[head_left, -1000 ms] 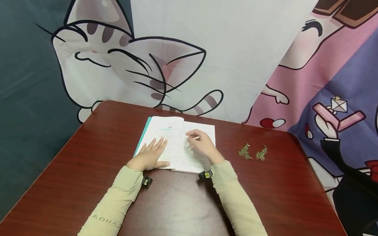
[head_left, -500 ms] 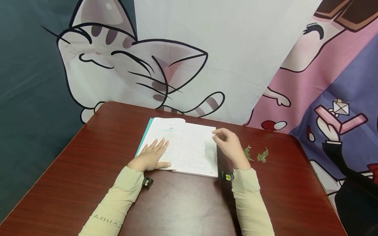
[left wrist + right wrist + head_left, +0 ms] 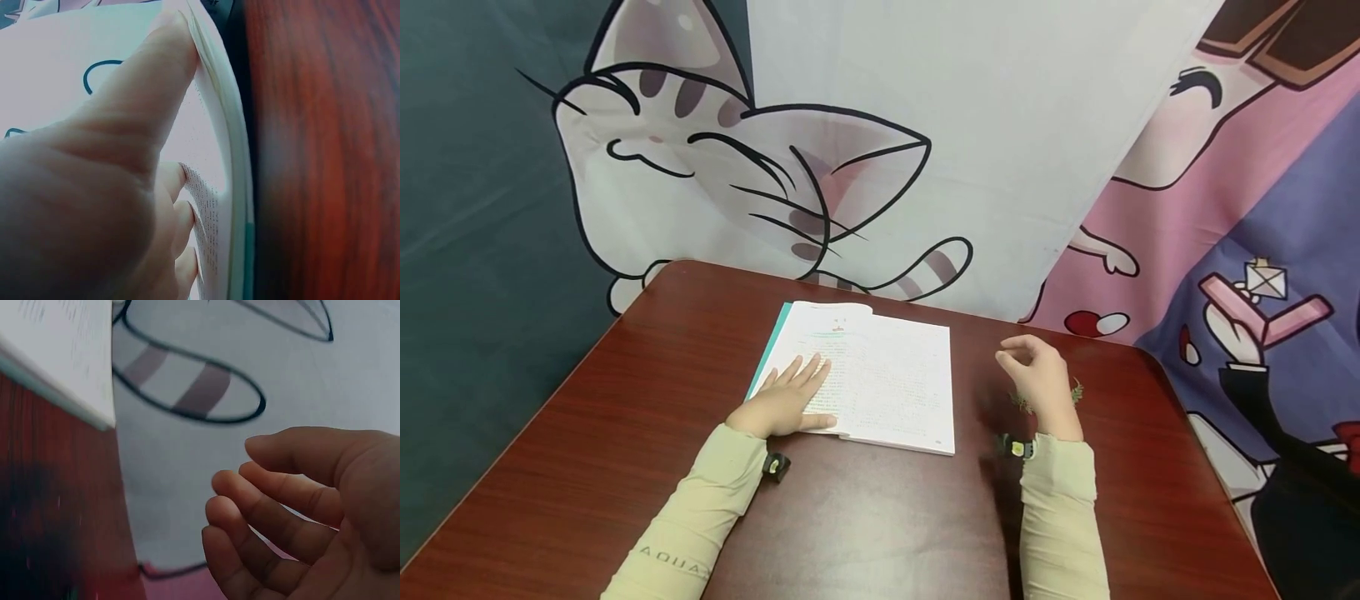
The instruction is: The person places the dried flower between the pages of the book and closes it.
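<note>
I see the left hand [image 3: 782, 406] spread flat on the open book [image 3: 901, 379] on the tabletop [image 3: 850, 521]; the right hand [image 3: 1042, 382], fingers loosely curved, thumb apart, hovers beyond its right edge, partly hiding what seem green sprigs [image 3: 1077, 391].

White-paged book [image 3: 904, 379], green sprigs [image 3: 1077, 391], red-brown table [image 3: 865, 525]
</note>
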Demonstrator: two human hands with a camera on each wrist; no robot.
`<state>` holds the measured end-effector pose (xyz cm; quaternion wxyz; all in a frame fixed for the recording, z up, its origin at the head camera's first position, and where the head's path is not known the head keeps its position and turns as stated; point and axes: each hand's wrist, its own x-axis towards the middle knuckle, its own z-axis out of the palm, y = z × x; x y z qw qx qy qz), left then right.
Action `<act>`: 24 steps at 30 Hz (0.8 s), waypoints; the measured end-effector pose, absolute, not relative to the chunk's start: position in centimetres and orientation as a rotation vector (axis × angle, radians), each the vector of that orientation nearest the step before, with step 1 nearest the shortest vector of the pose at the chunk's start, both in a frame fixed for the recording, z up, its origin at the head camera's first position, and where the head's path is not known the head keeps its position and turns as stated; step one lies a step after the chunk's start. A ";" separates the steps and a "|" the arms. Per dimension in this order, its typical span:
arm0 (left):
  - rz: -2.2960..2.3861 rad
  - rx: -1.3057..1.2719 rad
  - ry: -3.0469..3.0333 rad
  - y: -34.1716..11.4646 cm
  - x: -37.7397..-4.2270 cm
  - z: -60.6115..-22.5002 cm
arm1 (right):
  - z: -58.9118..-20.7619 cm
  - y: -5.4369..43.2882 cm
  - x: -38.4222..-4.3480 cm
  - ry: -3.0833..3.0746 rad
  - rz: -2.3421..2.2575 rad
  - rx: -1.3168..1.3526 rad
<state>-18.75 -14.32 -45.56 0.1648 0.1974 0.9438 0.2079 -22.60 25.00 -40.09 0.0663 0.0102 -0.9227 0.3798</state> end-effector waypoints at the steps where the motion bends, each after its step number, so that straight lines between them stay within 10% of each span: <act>1: 0.594 0.563 2.691 -14.3 -18.8 -45.6 | -40.2 25.4 -22.6 -2.795 1.113 0.013; 24: 0.610 0.555 2.687 -14.3 -18.7 -45.3 | -42.6 29.6 -22.3 -3.099 0.822 -0.392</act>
